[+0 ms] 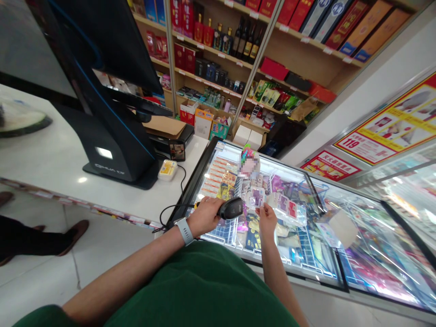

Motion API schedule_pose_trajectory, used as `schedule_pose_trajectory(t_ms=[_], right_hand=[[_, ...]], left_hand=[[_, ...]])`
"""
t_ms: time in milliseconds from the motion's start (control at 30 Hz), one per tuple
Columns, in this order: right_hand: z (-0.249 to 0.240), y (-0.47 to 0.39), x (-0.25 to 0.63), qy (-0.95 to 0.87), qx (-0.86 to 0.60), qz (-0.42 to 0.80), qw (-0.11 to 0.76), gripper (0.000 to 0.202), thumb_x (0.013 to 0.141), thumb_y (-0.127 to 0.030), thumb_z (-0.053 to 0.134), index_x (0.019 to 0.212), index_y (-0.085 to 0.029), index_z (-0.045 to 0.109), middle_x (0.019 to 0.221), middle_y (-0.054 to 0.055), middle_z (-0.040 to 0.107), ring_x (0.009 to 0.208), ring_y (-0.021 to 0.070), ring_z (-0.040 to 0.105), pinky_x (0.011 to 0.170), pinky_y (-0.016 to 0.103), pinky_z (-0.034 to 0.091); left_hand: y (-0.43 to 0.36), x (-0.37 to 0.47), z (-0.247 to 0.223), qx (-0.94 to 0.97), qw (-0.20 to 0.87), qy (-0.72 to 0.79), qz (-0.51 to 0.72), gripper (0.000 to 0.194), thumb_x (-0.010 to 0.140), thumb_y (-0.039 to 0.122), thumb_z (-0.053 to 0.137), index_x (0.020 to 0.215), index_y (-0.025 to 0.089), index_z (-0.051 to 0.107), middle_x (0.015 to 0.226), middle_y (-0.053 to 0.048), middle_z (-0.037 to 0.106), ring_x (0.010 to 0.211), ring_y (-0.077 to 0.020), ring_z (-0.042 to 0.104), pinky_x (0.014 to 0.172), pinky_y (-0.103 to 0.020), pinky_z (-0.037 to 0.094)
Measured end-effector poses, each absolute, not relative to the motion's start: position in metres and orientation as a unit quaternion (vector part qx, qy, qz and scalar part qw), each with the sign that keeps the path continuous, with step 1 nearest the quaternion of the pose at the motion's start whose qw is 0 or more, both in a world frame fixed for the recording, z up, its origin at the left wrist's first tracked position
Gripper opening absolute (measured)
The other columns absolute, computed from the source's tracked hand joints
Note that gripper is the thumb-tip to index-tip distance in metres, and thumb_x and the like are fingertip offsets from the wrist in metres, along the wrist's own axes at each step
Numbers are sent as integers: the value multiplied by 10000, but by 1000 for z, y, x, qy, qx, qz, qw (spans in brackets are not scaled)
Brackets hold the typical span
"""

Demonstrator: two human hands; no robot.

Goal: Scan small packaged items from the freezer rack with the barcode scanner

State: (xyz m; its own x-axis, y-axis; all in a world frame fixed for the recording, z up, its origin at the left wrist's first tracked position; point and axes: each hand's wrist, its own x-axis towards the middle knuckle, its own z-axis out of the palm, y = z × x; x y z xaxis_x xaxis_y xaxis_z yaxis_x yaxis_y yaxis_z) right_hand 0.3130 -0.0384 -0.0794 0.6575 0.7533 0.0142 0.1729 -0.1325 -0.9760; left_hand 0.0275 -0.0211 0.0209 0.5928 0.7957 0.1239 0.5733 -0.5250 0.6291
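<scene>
Left hand (204, 215) wrapped round a black scanner (231, 208) over the glass-topped chest (199, 175), right hand (267, 218) pinching a purple-labelled pack (256, 198) above it too. Scanning looks the step in hand; next move calls for label squared to scanner. White counter (30, 156) left of the chest, stocked shelves (289, 54) beyond.

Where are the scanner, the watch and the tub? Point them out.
Scanner (232, 208), head view: on its dark head.
Watch (185, 231), head view: on its pale strap.
Tub (168, 170), head view: on its yellow-and-white top.
</scene>
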Motion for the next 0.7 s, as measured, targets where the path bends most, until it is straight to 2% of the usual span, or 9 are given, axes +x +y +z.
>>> schedule_pose_trajectory(t_ms=[700], right_hand=[[-75,-40,312,-327,-716,248,565,521,731,-492,619,1112,-137,627,903,67,709,738,187,707,762,350,579]], left_hand=[[-21,27,23,846,279,411,193,406,702,82,535,1093,195,536,1052,-73,647,1042,-255,575,995,-440,362]])
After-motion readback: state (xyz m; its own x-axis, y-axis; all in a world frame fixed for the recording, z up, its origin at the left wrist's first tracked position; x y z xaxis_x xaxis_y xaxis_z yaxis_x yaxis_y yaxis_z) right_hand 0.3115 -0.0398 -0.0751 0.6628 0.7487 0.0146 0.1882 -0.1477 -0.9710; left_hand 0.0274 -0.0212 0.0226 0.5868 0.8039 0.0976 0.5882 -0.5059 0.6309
